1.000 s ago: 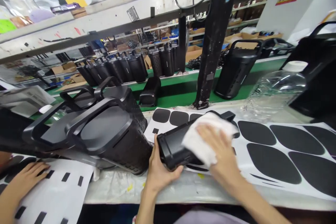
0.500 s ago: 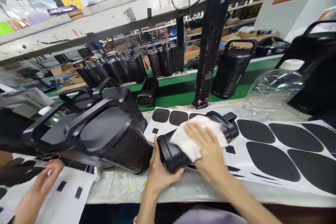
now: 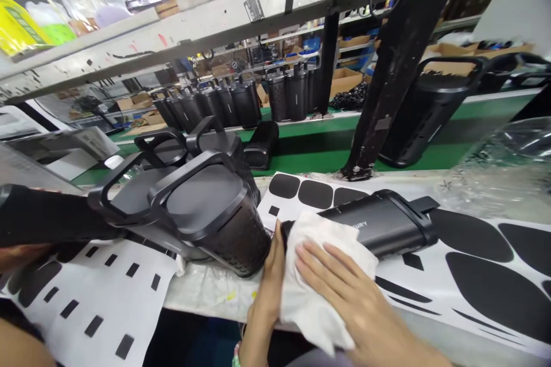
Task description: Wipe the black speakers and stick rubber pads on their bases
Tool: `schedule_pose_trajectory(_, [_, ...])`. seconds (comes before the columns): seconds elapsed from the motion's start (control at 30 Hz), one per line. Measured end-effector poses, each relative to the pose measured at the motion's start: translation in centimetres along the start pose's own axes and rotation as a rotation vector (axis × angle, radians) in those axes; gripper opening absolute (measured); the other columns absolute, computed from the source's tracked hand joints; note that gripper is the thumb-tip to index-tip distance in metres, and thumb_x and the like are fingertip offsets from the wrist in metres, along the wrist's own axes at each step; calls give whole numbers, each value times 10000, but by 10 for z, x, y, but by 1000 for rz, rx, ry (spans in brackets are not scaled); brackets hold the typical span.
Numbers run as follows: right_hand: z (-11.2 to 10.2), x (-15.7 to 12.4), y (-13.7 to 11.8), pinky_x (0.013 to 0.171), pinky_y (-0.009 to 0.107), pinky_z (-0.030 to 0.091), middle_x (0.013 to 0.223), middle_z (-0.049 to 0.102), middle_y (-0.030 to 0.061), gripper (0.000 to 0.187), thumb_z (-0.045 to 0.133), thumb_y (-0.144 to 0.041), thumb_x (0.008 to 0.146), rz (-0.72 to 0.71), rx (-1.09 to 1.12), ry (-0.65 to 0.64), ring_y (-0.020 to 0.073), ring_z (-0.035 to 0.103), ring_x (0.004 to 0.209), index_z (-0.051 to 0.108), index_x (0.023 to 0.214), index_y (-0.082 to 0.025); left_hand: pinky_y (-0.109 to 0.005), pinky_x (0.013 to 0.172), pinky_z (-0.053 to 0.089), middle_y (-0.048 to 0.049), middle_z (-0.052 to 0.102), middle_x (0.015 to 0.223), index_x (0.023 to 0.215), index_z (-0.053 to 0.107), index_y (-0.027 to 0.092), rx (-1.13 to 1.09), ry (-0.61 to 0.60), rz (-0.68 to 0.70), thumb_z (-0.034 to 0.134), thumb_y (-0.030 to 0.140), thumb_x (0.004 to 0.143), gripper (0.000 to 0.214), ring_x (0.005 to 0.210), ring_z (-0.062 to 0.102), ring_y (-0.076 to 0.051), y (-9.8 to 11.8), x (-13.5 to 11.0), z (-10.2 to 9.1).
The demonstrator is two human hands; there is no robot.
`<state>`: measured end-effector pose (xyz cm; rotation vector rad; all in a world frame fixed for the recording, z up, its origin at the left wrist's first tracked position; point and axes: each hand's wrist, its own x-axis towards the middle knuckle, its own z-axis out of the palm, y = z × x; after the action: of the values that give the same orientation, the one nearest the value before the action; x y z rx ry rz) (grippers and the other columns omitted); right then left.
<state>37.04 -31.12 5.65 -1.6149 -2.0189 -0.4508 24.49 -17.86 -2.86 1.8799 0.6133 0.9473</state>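
Note:
A black oblong speaker [image 3: 383,221] with pale lettering lies on its side on the bench. A white cloth [image 3: 314,281] covers its near end. My right hand [image 3: 348,298] presses flat on the cloth with fingers stretched out. My left hand [image 3: 269,292] grips the speaker's near end from the left, its fingers hidden under the cloth. The speaker rests on a white sheet of black oval stickers [image 3: 477,275].
Two big black speakers with handles [image 3: 202,206] lie just left of my hands. Another person's arm [image 3: 17,344] shows at the bottom left over a sheet of small black stickers [image 3: 99,298]. Behind runs a green conveyor [image 3: 310,146] with several upright speakers, a black post [image 3: 387,80] and clear plastic [image 3: 508,166] at right.
The cloth and my right hand slid from the speaker's middle down to its near end, baring the top with the lettering. The view shifted right. The other person's hand left the sticker sheet.

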Motion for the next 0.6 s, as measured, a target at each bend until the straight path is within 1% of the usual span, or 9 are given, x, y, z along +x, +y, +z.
schedule_pose_trajectory(0.03, [-11,-9,8,1012,404,512,1420,540,76,581,485,-135,779,14,71,1,258,558,1274,571,1354,-137,-456,1162,390,-90,378,1569,1514,330,253,16,-44,-8,773,290,723,907,1430,388,-312,3,1,-1])
schedule_pose_trajectory(0.1, [-30,-18,30,941,365,558,1303,646,43,453,471,-161,855,162,186,54,232,646,1155,618,1281,-209,-503,1180,340,-148,246,1620,1567,82,208,72,-160,-57,847,337,631,1216,1470,301,-338,11,4,-1])
schedule_pose_trajectory(0.2, [-41,-15,72,950,375,545,1221,692,46,364,434,-165,913,463,50,236,234,666,1110,639,1207,-232,-546,1198,261,-209,190,1624,1553,-95,170,123,-255,-170,880,394,571,1401,1485,264,-349,21,8,-1])
schedule_pose_trajectory(0.27, [-35,-10,96,956,401,526,1181,703,80,341,423,-207,930,464,-196,268,249,657,1110,646,1188,-195,-540,1206,234,-214,199,1618,1550,-105,169,110,-273,-214,871,413,589,1391,1486,264,-337,23,9,-2])
schedule_pose_trajectory(0.33, [-23,-8,108,946,431,511,1122,716,121,367,378,-204,928,369,-409,195,267,658,1090,654,1160,-134,-539,1216,197,-209,156,1630,1548,-122,184,71,-297,-242,884,461,575,1427,1495,237,-339,22,8,-5])
schedule_pose_trajectory(0.4, [-13,-11,108,960,447,483,1126,708,147,393,350,-149,903,296,-525,108,276,650,1095,635,1164,-78,-530,1227,160,-175,66,1654,1549,-120,218,-60,-326,-216,882,573,534,1470,1512,172,-349,22,6,-9])
schedule_pose_trajectory(0.43, [-10,-14,105,978,450,464,1148,697,157,401,347,-128,893,291,-556,92,279,639,1108,615,1183,-56,-516,1234,143,-145,40,1662,1558,-77,237,-161,-324,-180,841,646,553,1421,1520,135,-346,23,5,-10])
schedule_pose_trajectory(0.5, [-9,-22,95,993,445,440,1181,680,169,410,348,-117,894,296,-577,108,285,623,1127,574,1227,-35,-479,1245,133,-86,108,1665,1565,120,263,-362,-257,-129,662,728,717,1108,1527,114,-321,30,4,-11])
schedule_pose_trajectory(0.6, [-13,-32,84,995,458,422,1209,663,185,442,342,-133,904,322,-549,158,304,607,1150,522,1297,-40,-457,1244,168,-45,354,1592,1448,449,286,-453,-86,-230,466,537,938,569,1501,238,-286,48,3,-4])
